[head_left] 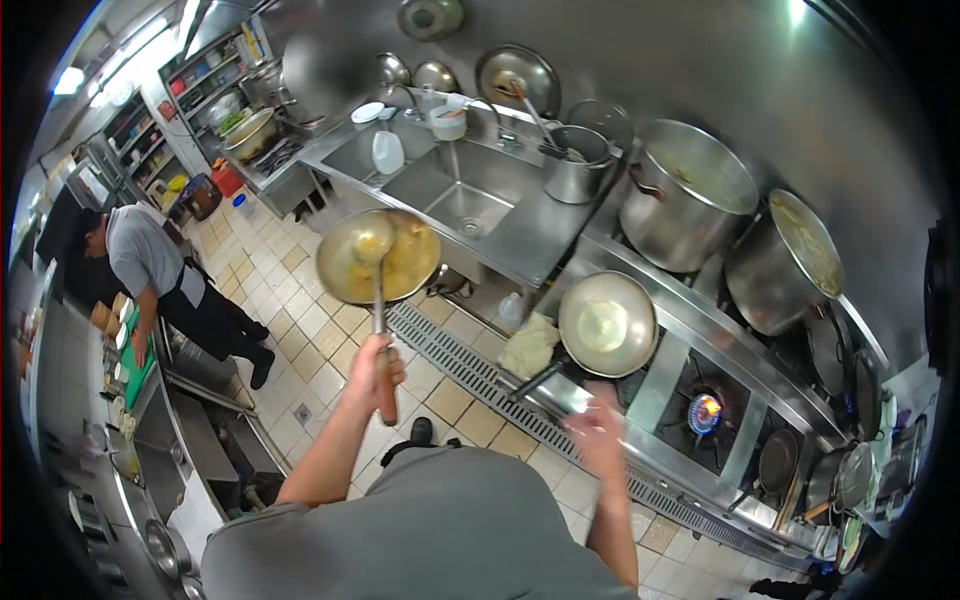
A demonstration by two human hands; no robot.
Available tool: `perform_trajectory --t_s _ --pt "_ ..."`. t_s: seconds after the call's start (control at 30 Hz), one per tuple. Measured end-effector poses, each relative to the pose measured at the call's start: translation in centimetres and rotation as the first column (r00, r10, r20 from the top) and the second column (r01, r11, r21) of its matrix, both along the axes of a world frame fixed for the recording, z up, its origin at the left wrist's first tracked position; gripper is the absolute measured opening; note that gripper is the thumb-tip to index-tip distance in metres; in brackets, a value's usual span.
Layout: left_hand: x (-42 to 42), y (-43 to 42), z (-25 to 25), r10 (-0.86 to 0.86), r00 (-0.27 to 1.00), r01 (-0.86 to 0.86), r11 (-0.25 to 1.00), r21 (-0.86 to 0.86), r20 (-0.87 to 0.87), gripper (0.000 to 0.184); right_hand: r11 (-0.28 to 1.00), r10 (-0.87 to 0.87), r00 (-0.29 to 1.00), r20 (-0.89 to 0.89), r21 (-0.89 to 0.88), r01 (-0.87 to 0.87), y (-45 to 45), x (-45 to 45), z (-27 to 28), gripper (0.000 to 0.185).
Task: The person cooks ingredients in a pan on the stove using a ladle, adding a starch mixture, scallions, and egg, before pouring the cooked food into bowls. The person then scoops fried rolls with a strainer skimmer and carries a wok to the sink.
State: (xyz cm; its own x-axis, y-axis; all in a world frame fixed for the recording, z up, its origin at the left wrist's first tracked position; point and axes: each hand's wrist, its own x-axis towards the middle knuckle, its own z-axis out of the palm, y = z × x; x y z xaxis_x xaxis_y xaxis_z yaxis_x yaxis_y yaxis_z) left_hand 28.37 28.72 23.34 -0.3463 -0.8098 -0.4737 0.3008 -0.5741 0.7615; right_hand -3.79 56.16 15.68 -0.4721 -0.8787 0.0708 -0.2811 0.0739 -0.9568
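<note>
My left hand (374,372) is wrapped round the wooden handle of a metal ladle (379,305). The ladle's bowl rests in a frying pan (330,262) of yellowish food, which hangs over the floor. Where the pan is held I cannot make out, since its handle is hidden. My right hand (597,432), smeared by motion, is above the front edge of the stove (652,405). Close to it, a second frying pan (578,322) with a pale content sits on the stove, its dark handle pointing toward me. A folded pale cloth (531,348) lies beside that pan.
A burner (704,412) flames at right. Two large stockpots (675,230) stand at the back of the stove. Water runs into the sink (425,190), near a tall pot (577,180). At left a co-worker (150,260) bends over a counter. A drain grate (450,365) crosses the tiled floor.
</note>
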Motion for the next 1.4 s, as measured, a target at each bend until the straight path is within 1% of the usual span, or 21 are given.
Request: perform_trajectory --t_s 0.03,0.13,0.23,0.27,0.3,0.37,0.4,0.43,0.47,0.5,0.57,0.63,0.7,0.83,0.87,0.93,0.97,1.07,1.23,1.33,1.4 --pt "-0.7 -1.1 0.0 0.003 0.999 -0.004 0.999 -0.034 -0.041 0.022 0.931 0.234 0.923 -0.307 -0.204 -0.304 -6.0 4.7 1.4 0.035" --pt "-1.5 -5.3 -1.2 -0.011 0.994 -0.002 0.992 -0.127 -0.106 0.024 0.835 0.508 0.778 -0.369 -0.01 -0.55 -16.1 15.1 8.3 0.05" --pt "-1.0 -10.1 -2.2 -0.012 0.989 -0.014 0.984 -0.176 -0.146 0.031 0.913 0.322 0.873 -0.367 -0.126 -0.389 -24.2 19.5 6.0 0.058" --pt "-0.7 -10.7 -1.8 -0.021 0.999 0.009 0.966 -0.259 -0.044 0.033 0.911 0.216 0.849 -0.482 -0.213 -0.352 -26.1 20.3 5.8 0.073" --pt "-0.1 -12.0 -1.5 -0.019 0.998 0.04 0.939 -0.342 0.063 0.035 0.909 0.234 0.836 -0.496 -0.194 -0.369 -27.8 21.5 5.8 0.073" --pt "1.2 -14.7 -1.9 -0.044 0.989 0.095 0.921 -0.377 0.142 0.038 0.836 0.054 0.823 -0.565 -0.425 -0.347 -30.9 24.0 6.3 0.071" --pt "1.5 -15.6 -2.2 -0.06 0.987 0.121 0.891 -0.437 0.15 0.036 0.883 0.027 0.795 -0.606 -0.359 -0.303 -31.5 24.8 6.2 0.056" --pt "1.6 -16.5 -2.2 -0.079 0.984 0.15 0.854 -0.497 0.161 0.033 0.888 0.026 0.798 -0.602 -0.353 -0.295 -32.6 25.0 5.0 0.056" --pt "2.3 -16.8 1.1 -0.181 0.983 0.167 0.948 -0.273 -0.028 0.029 0.866 -0.11 0.913 -0.393 -0.489 -0.107 -34.2 24.7 3.0 0.055" --pt "2.7 -17.8 1.3 -0.188 0.982 0.174 0.948 -0.268 -0.028 0.029 0.811 -0.232 0.961 -0.154 -0.575 0.104 -35.4 24.3 1.9 0.056" --pt "3.5 -19.4 0.9 -0.263 0.965 0.247 0.902 -0.355 0.002 0.026 0.794 -0.431 0.894 0.122 -0.419 0.44 -38.2 22.6 7.4 0.034" --pt "4.5 -21.4 -0.1 -0.31 0.951 0.292 0.885 -0.363 0.008 0.03 0.829 -0.424 0.836 0.349 -0.222 0.513 -40.1 19.4 11.0 0.032" --pt "4.8 -23.9 -0.4 -0.337 0.913 0.404 0.826 -0.393 0.231 0.032 0.801 -0.299 0.855 0.425 -0.375 0.466 -41.2 16.2 11.7 0.035" --pt "4.3 -30.3 -2.4 -0.294 0.881 0.466 0.679 -0.567 0.371 0.036 0.808 -0.269 0.963 -0.016 -0.548 0.216 -42.1 13.6 13.8 0.024" --pt "3.8 -31.7 -2.0 -0.318 0.862 0.492 0.712 -0.501 0.395 0.037 0.802 -0.279 0.96 -0.008 -0.552 0.229 -42.6 13.0 15.0 0.024" --pt "2.6 -34.6 -1.1 -0.312 0.853 0.51 0.675 -0.533 0.419 0.037 0.817 -0.245 0.785 -0.569 -0.557 -0.148 -44.1 11.3 17.4 0.025" --pt "2.0 -36.1 -0.9 -0.299 0.849 0.516 0.646 -0.563 0.436 0.036 0.812 -0.254 0.786 -0.564 -0.565 -0.143 -45.0 10.0 17.1 0.025" --pt "0.2 -40.3 -0.3 -0.282 0.834 0.535 0.628 -0.565 0.475 0.033 0.817 -0.353 0.591 -0.725 -0.547 -0.183 -49.0 6.0 16.5 0.031" --pt "-1.6 -44.4 1.8 -0.366 0.813 0.562 0.695 -0.448 0.452 0.025 0.841 -0.258 0.583 -0.77 -0.476 -0.257 -54.4 2.0 13.8 0.025" --pt "-2.3 -46.6 2.4 -0.367 0.829 0.536 0.74 -0.407 0.422 0.023 0.847 -0.198 0.714 -0.672 -0.484 -0.221 -55.6 1.2 12.5 0.022" --pt "-2.4 -48.7 2.1 -0.357 0.807 0.556 0.727 -0.403 0.471 0.025 0.857 -0.216 0.702 -0.679 -0.476 -0.197 -57.2 0.5 11.5 0.023"
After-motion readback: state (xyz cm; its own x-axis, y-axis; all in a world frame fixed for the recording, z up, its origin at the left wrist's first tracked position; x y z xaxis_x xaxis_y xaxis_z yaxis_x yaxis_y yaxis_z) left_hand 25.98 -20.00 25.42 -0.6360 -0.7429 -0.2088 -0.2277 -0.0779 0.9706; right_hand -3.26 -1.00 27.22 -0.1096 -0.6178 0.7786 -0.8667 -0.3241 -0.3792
